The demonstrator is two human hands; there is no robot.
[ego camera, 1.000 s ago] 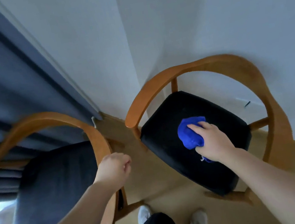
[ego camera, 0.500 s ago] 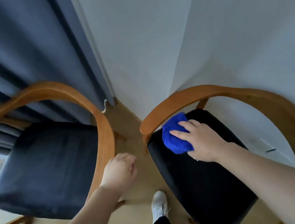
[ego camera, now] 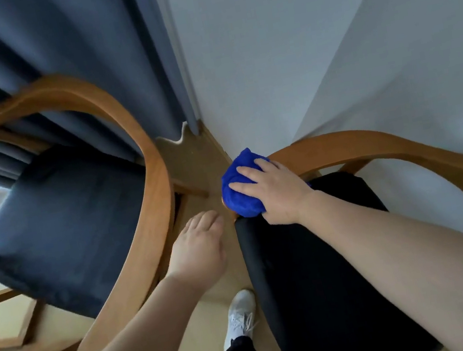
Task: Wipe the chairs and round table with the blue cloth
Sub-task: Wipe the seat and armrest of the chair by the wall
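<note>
The cloth bunched in my right hand is soft, fuzzy blue fabric, quite matt. Under the cloth, the armrest is smooth bent wood with a warm satin sheen. Just nearer me than the cloth, the black seat is matt upholstery. Left of the cloth, the left frame is the same smooth wood, and the left seat is dull blue-grey fabric. Up and left of the cloth hangs a heavy matt curtain. The wall beyond the cloth is flat, matt paint; the floor is pale and smooth.
</note>
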